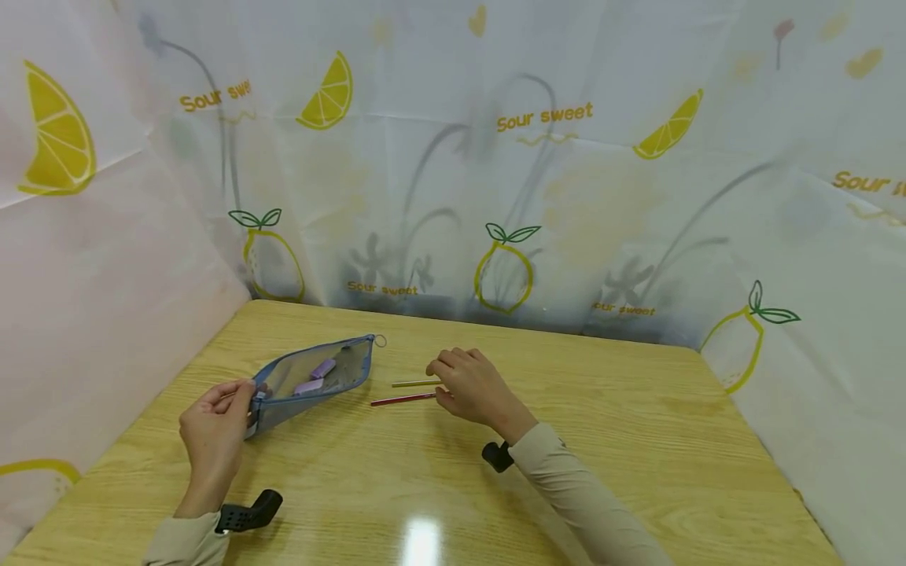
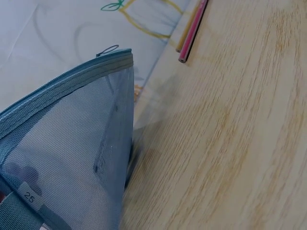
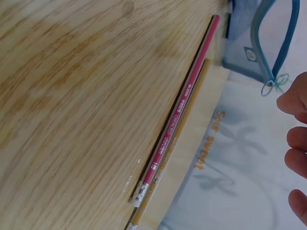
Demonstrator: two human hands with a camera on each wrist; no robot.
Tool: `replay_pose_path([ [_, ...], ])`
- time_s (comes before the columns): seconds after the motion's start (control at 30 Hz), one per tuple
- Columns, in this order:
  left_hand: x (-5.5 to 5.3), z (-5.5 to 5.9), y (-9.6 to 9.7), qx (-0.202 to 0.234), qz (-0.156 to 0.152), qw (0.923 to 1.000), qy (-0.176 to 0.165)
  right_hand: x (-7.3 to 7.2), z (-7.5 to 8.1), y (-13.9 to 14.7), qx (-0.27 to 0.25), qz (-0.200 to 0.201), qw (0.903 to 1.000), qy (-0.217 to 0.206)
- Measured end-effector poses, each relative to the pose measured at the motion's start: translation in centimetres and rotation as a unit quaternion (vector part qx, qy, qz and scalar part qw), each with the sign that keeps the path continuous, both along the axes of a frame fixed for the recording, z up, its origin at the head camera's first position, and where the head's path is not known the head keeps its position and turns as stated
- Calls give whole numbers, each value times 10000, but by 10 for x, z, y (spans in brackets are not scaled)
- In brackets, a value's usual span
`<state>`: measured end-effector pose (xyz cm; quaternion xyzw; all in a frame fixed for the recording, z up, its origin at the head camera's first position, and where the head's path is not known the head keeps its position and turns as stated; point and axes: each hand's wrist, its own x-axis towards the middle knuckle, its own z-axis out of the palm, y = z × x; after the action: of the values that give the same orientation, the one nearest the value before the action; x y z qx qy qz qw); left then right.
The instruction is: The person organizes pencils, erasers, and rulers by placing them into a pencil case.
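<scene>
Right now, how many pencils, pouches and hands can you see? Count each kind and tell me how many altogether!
Pencils: 2 (a pink pencil and a yellow pencil)
Pouch: 1
Hands: 2 (the left hand and the right hand)
Total: 5

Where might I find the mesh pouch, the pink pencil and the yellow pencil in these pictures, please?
Mesh pouch (image 2: 72, 132): left wrist view, on its side.
Pink pencil (image 3: 181, 102): right wrist view, on its shaft.
Yellow pencil (image 3: 184, 115): right wrist view, on its shaft.
</scene>
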<state>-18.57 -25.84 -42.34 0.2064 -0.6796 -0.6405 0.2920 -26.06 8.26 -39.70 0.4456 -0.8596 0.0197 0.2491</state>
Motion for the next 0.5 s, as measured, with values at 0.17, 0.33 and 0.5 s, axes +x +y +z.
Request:
replay_pose_path([
  [0.17, 0, 0, 0, -41, -6, 10000, 62, -3, -4, -2, 73, -51, 9999, -109],
  [0.33, 2, 1, 1, -19, -2, 10000, 56, -6, -11, -4, 343, -279, 9972, -597],
  [0.5, 2, 0, 0, -115, 2, 9999, 65, -8, -14, -7, 615, -473, 9913, -1063],
])
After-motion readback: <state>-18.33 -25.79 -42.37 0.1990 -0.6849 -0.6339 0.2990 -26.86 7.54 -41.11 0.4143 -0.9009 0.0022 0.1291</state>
